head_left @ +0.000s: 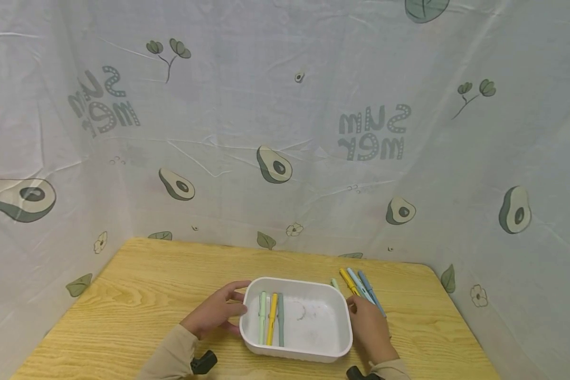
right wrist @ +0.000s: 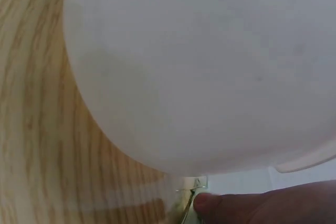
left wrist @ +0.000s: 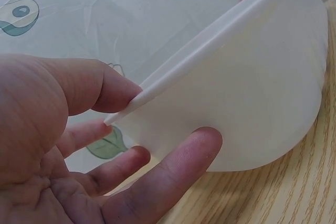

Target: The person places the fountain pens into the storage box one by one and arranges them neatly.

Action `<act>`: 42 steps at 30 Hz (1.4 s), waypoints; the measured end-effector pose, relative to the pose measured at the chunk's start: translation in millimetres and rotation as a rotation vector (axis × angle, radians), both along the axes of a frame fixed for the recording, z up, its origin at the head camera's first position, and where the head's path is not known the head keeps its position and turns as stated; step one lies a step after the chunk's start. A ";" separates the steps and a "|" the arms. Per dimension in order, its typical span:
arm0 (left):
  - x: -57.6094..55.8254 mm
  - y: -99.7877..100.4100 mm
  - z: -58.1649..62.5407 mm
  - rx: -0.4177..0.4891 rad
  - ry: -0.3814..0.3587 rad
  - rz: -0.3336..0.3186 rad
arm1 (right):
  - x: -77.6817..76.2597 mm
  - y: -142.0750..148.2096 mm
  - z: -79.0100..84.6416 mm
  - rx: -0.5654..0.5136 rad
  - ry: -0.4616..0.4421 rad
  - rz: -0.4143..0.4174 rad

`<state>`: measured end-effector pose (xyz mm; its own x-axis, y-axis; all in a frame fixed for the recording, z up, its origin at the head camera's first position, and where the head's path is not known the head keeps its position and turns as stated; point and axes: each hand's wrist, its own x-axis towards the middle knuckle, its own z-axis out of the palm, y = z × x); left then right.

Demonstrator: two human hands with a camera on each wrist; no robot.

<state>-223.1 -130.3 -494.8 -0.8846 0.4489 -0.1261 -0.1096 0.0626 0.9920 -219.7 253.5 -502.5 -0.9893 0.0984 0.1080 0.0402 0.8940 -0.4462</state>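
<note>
A white plastic box (head_left: pixel 315 322) stands on the table. Side by side in its left half lie a pale green pen (head_left: pixel 262 316), a yellow pen (head_left: pixel 272 319) and a grey-green pen (head_left: pixel 281 320). My left hand (head_left: pixel 218 310) holds the box's left end, thumb at the rim and fingers against the outer wall (left wrist: pixel 247 103). At the right end is my right hand (head_left: pixel 369 324), fingers bent near the rim. In the right wrist view, one fingertip (right wrist: pixel 206 203) overlaps another pale green pen (right wrist: pixel 193 211); the thumb is hidden, and I cannot tell whether the hand grips it.
Just beyond my right hand lie a yellow pen (head_left: pixel 349 281), a light blue pen (head_left: pixel 359 284) and a darker blue pen (head_left: pixel 371 293). A printed cloth (head_left: pixel 275 206) hangs around the back and sides of the wooden table (head_left: pixel 171 269).
</note>
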 end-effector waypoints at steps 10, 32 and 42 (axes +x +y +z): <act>1.1 1.7 0.5 -0.002 -0.013 0.011 | 10.7 17.8 11.4 -0.001 -0.195 -0.036; -1.6 0.3 -1.9 -0.034 -0.001 0.012 | -1.6 16.6 6.9 0.005 -0.086 -0.025; -0.5 1.6 -0.7 -0.039 -0.004 0.010 | 2.2 17.8 8.7 -0.021 -0.076 -0.045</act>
